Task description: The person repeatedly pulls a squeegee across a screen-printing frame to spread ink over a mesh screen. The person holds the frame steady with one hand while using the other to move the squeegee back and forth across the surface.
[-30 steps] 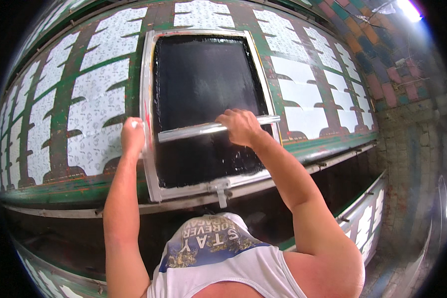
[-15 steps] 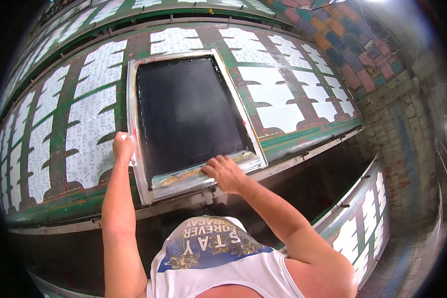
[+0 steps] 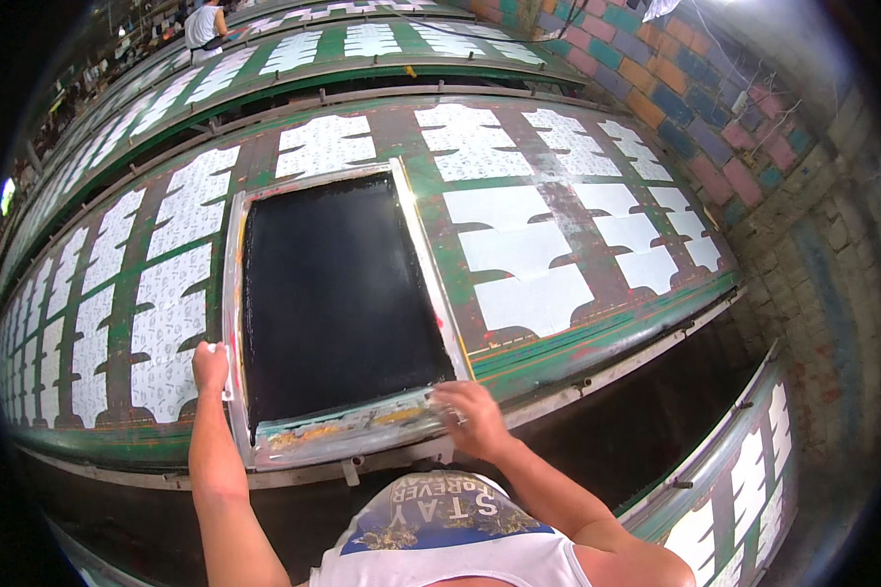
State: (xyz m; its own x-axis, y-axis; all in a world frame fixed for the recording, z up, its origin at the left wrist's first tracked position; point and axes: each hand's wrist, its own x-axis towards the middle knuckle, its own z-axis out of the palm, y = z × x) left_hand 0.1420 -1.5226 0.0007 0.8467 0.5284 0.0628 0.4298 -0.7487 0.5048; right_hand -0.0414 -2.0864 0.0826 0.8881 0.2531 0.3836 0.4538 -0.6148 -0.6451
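A framed printing screen with a dark, ink-coated surface (image 3: 338, 289) lies over a long green printing table (image 3: 519, 350). My left hand (image 3: 209, 370) is closed on a white grip at the left side of the screen frame. Along the screen's lower end lies a metal squeegee bar (image 3: 328, 430), streaked with yellow. My right hand (image 3: 468, 419) is blurred at that bar's right end, its fingers bent; whether they grip it I cannot make out. Rows of cut white fabric pieces, some patterned (image 3: 171, 333), some plain (image 3: 519, 254), lie either side of the screen.
A co-worker in a white sleeveless top (image 3: 206, 29) is at the more distant parallel tables (image 3: 362, 68). A colourful brick wall (image 3: 695, 108) rises at the right. Another rack of white pieces (image 3: 754, 460) stands low at the right, near me. A metal rail (image 3: 558, 391) runs along the table's near edge.
The squeegee bar has moved from the screen's middle down to its near end. My right hand followed, then shifted rightward. The view has tilted up, showing more tables and the co-worker.
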